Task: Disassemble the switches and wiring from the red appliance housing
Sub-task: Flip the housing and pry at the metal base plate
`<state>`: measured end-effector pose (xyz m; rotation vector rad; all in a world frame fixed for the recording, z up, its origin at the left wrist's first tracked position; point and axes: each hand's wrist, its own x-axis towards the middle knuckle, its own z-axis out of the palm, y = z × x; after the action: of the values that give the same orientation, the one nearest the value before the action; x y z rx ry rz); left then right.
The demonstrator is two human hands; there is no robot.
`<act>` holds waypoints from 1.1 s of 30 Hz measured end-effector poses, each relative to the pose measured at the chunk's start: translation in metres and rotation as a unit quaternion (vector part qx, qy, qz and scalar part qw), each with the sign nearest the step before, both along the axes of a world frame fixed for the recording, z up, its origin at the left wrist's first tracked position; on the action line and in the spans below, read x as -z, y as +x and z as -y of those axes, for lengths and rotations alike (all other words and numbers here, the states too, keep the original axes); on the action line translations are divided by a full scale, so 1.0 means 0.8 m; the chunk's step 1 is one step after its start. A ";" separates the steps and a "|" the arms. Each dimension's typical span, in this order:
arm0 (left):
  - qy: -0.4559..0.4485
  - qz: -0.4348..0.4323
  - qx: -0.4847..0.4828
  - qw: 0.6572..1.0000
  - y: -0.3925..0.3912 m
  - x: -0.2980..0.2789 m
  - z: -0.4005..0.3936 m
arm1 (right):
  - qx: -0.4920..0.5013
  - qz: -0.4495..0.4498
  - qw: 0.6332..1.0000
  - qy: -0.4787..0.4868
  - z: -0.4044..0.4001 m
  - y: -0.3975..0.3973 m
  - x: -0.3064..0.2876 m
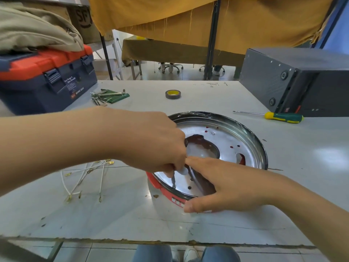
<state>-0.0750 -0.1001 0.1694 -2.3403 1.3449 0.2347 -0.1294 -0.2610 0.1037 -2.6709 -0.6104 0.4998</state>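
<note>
The red appliance housing (pixel 156 183) sits on the white table, its shiny metal inner plate (pixel 226 137) facing up with holes and cut-outs. My left hand (pixel 151 140) reaches over the left rim, fingers closed on a small tool whose thin metal shaft (pixel 173 181) points down at the plate near the front rim. My right hand (pixel 222 184) clasps the front rim: the index finger lies across the plate beside a small white piece (pixel 183 170), and the thumb presses the red outer wall. Loose white wires with brass terminals (pixel 85 178) lie on the table to the left.
A blue and orange toolbox (pixel 47 78) stands at back left, with hex keys on a green pouch (pixel 108 96) beside it. A tape roll (pixel 173 94) lies mid-table. A green and yellow screwdriver (pixel 279 117) rests right of the housing, before a black box (pixel 294 80).
</note>
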 end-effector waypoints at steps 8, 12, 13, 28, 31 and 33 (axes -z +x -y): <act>0.032 -0.012 -0.044 0.998 0.007 0.002 0.005 | 0.008 0.020 1.000 0.004 0.000 -0.002 0.001; 0.061 -0.084 -0.036 0.994 0.015 -0.004 0.004 | 0.005 0.031 0.999 0.005 -0.001 -0.003 0.002; 0.065 -0.088 -0.030 0.994 0.017 -0.004 0.003 | 0.006 0.032 0.999 0.003 -0.001 -0.002 0.002; 0.028 -0.079 0.072 0.994 0.022 0.010 0.010 | -0.008 0.016 0.999 0.031 0.001 -0.001 0.003; 0.027 -0.075 0.069 0.994 0.022 0.009 0.008 | -0.007 0.014 1.000 0.022 0.001 -0.001 0.002; 0.029 -0.057 0.079 0.995 0.021 0.011 0.008 | -0.008 0.013 1.000 0.024 0.001 0.000 0.002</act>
<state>-0.0582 -0.1066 0.1608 -2.1887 1.5487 0.3569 -0.1298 -0.2616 0.1021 -2.6323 -0.6438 0.4501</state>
